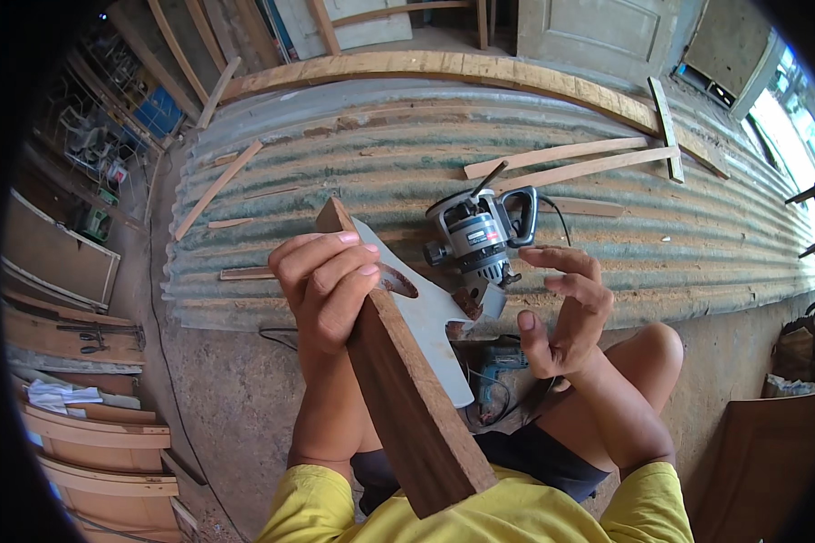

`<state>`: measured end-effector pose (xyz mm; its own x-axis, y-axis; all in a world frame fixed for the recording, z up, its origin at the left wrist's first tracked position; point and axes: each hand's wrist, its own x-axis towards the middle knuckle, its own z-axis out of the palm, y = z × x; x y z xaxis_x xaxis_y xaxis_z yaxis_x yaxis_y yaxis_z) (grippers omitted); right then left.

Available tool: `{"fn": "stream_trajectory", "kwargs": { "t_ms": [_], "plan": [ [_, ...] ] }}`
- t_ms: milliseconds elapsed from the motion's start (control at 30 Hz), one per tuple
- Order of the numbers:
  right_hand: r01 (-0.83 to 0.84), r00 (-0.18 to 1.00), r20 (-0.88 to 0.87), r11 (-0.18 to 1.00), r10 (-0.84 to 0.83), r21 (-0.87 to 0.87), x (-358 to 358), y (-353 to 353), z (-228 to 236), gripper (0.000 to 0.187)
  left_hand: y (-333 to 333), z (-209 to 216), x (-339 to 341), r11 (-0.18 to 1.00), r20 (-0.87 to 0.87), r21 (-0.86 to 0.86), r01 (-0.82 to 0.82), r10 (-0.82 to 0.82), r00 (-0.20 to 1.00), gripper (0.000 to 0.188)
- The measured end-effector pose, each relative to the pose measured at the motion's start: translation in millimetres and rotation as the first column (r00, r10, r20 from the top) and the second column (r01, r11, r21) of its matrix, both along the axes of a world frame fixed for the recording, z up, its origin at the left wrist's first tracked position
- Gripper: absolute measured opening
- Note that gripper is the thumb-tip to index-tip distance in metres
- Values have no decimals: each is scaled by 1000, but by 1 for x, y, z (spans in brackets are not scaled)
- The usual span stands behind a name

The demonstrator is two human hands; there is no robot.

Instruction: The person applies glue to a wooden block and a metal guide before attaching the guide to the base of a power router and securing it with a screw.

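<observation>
A big corrugated metal sheet (353, 154) is lying across the dirt floor, curving with the lens, with loose wooden strips (570, 163) scattered toward its far right corner and one long plank (444, 65) running along its far edge. The person is sitting at the sheet's near edge, holding up a long brown wooden board (407, 389); its lower end is disappearing behind the yellow shirt (480, 516). The left hand (326, 290) is wrapping around the board near its upper end, fingers curled over the face. A pale grey flat piece (430, 317) is lying half hidden behind the board. On it a grey electric router (475, 240) is standing, its base partly covered. The right hand (566, 312) is hovering beside the router, fingers loosely spread, gripping nothing. A blue power tool (496, 362) is peeking out below, mostly hidden.
</observation>
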<state>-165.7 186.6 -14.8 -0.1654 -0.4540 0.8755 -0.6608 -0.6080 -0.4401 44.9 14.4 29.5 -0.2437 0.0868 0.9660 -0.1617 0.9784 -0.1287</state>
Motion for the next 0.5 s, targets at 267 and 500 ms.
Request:
{"fn": "stream_trajectory", "kwargs": {
  "t_ms": [267, 500],
  "plan": [
    [190, 913, -403, 943, -66, 274, 4, 7, 22, 43, -23, -10, -2, 993, -50, 102, 61, -56, 997, 20],
    [298, 919, -330, 929, -216, 221, 3, 0, 25, 41, -19, -28, -42, 749, -250, 662, -4, 226, 942, 65]
  ]
}}
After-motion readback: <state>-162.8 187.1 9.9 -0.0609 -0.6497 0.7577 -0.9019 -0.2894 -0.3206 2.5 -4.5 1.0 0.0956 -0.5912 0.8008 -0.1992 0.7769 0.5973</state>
